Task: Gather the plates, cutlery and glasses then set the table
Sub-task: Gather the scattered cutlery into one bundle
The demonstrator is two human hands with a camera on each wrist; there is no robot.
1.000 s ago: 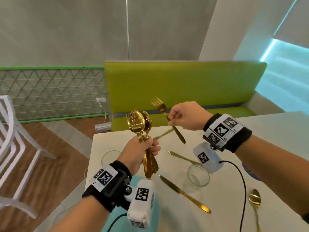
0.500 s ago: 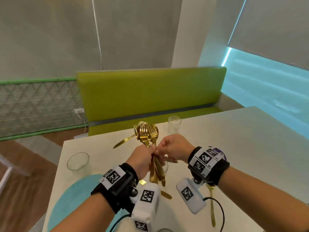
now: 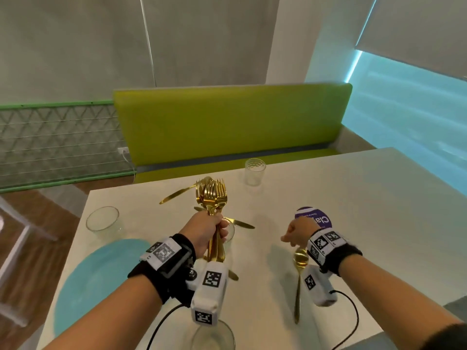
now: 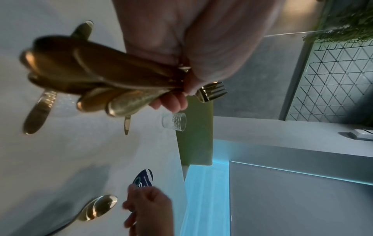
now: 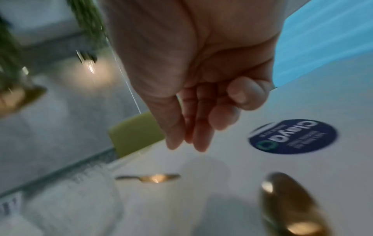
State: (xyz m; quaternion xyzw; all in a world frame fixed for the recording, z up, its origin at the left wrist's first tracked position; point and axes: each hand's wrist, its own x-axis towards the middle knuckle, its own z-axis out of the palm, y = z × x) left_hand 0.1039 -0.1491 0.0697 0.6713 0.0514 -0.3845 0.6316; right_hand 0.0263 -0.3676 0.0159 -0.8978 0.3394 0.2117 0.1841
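My left hand (image 3: pixel 211 231) grips an upright bundle of gold forks and spoons (image 3: pixel 212 195) above the white table (image 3: pixel 353 198); the left wrist view shows the handles (image 4: pixel 101 76) sticking out of the fist (image 4: pixel 181 47). My right hand (image 3: pixel 293 236) hangs empty with loosely curled fingers (image 5: pixel 197 127), just above a gold spoon (image 3: pixel 300 260) lying on the table. Gold knives lie at the far edge (image 3: pixel 177 194), beyond the left hand (image 3: pixel 241 224) and under its wrist (image 3: pixel 233 275). A teal plate (image 3: pixel 93 281) sits at the near left.
Clear glasses stand at the far edge (image 3: pixel 254 170), at the left (image 3: pixel 102 221) and at the near edge (image 3: pixel 213 334); another is partly hidden behind my left hand. A purple round sticker (image 3: pixel 316 218) lies past my right hand. A green bench (image 3: pixel 227 127) runs behind the table.
My right hand put its fork into the bundle in my left hand, let go and moved right and down over the lying spoon. The head view swung right.
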